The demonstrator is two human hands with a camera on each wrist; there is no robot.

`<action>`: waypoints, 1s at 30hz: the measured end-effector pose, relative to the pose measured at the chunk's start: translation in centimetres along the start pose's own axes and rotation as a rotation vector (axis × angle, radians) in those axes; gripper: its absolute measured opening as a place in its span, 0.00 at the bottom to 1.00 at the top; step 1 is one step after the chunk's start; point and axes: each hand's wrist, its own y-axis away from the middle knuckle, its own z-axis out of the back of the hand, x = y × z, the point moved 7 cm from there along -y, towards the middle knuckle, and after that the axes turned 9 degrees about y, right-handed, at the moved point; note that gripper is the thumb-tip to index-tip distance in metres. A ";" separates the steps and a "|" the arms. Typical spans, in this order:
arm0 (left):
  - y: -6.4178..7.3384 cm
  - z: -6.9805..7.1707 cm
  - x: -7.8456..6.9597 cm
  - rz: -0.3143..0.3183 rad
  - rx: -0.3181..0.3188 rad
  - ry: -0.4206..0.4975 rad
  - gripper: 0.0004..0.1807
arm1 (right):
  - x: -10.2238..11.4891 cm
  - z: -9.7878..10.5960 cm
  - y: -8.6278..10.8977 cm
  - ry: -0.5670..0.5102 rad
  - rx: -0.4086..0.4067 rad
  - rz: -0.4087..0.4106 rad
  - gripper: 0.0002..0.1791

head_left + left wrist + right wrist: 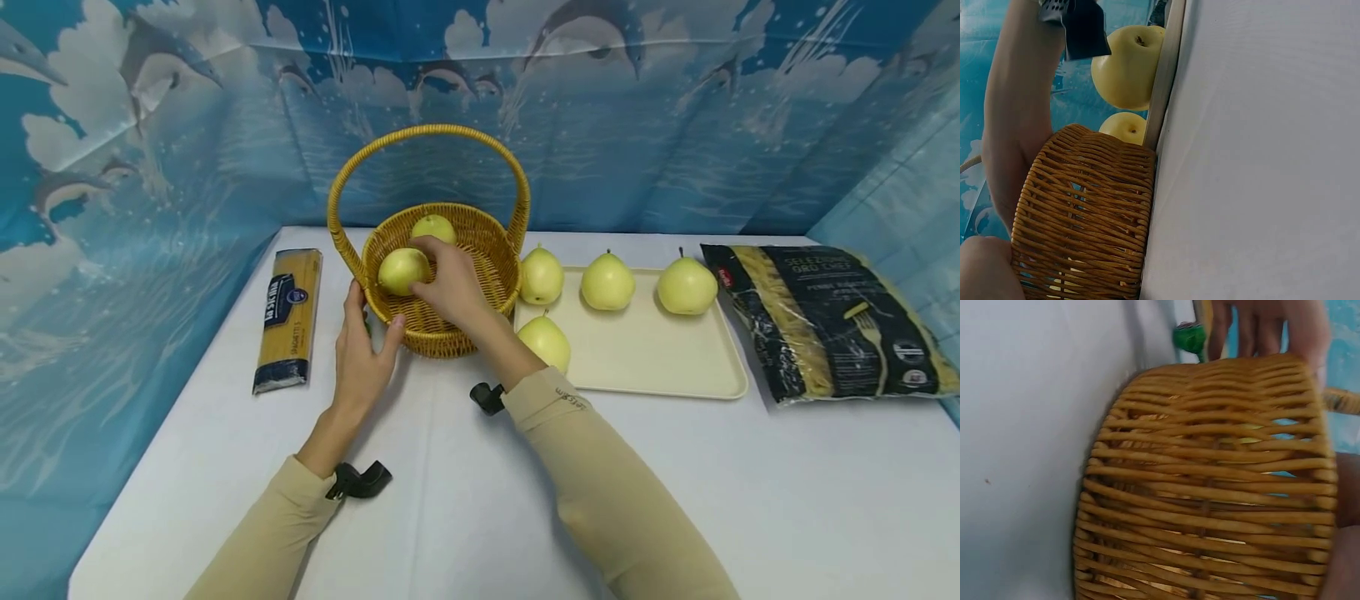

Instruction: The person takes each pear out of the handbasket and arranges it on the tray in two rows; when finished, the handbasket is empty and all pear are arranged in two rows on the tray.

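Note:
A brown wicker basket (438, 343) with a tall hooped handle stands at the back of the table. My left hand (362, 358) holds its left side, thumb at the rim and fingers along the outer wall. Inside the basket, my right hand (457, 287) has thumb and fingers about a yellow-green pear (402, 272) near the left wall. Another pear (433, 227) lies behind it. In the right wrist view the woven wall (1210, 487) hides the right fingertips. The left wrist view shows the basket's side (1085, 212) close up.
Right of the basket, a cream tray (652, 358) bears several pears (608, 282). A black bag of pasta (832, 325) lies beyond it. A spaghetti packet (288, 321) lies on the left. A small green object (1189, 337) sits by the left fingers. A dolphin-print curtain hangs behind.

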 end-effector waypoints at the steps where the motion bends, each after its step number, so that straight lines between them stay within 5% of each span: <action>1: 0.0 0.0 0.0 -0.002 -0.001 -0.001 0.47 | 0.0 -0.3 -0.2 0.008 0.020 -0.005 0.34; 10: -0.1 0.0 -0.1 -0.012 0.000 -0.010 0.47 | -0.3 -2.3 -1.7 0.022 0.151 0.013 0.40; 20: -0.2 0.1 0.1 0.001 0.005 -0.016 0.47 | -0.7 -2.2 -1.9 0.221 0.095 -0.010 0.37; 30: -0.1 0.1 0.1 -0.014 -0.004 -0.006 0.46 | -1.2 -2.5 -1.8 -0.004 0.137 -0.045 0.36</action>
